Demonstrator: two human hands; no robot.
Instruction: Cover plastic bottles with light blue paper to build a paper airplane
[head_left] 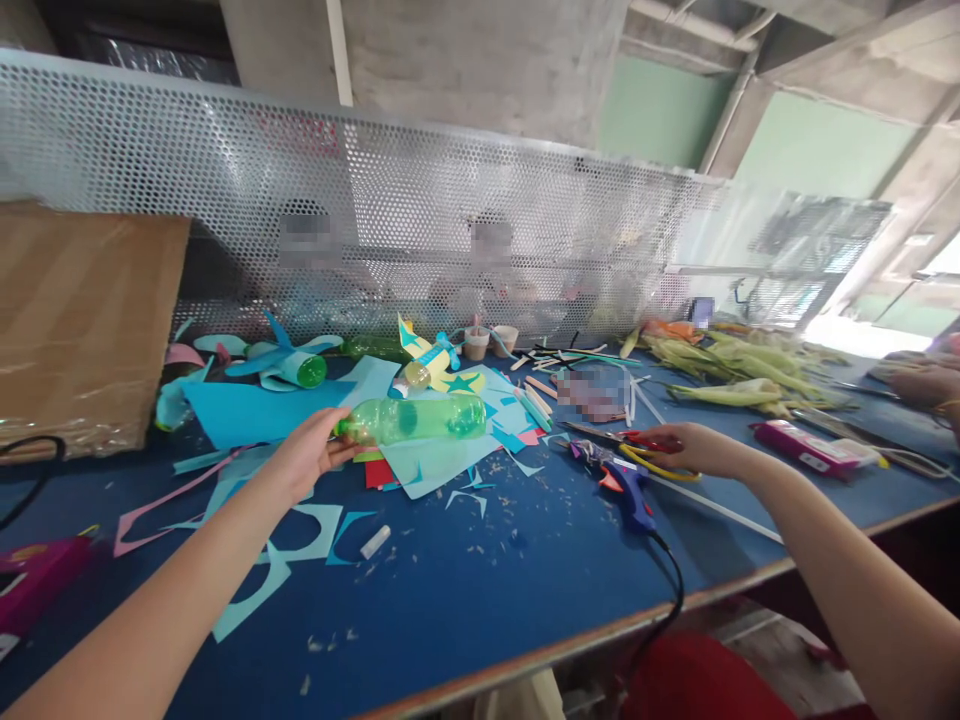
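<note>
My left hand (319,450) is closed around the neck of a clear green plastic bottle (427,418), which lies sideways over sheets of light blue paper (416,470). On the right, my right hand (694,450) has its fingers on the red and yellow handles of scissors (600,434), whose blades point left. Just below that hand lies a blue glue gun (634,497) with an orange trigger, its black cord running off the table's front edge. Behind the bottle stands a yellow paper-wrapped bottle plane (429,370).
Paper offcuts (315,530) and a glue stick piece (375,542) litter the blue table (450,620). Cardboard (90,330) leans at left; corn husks (735,370) and a magenta box (814,447) lie right. A perforated metal screen (450,200) stands behind. Another person's hand (922,385) shows far right.
</note>
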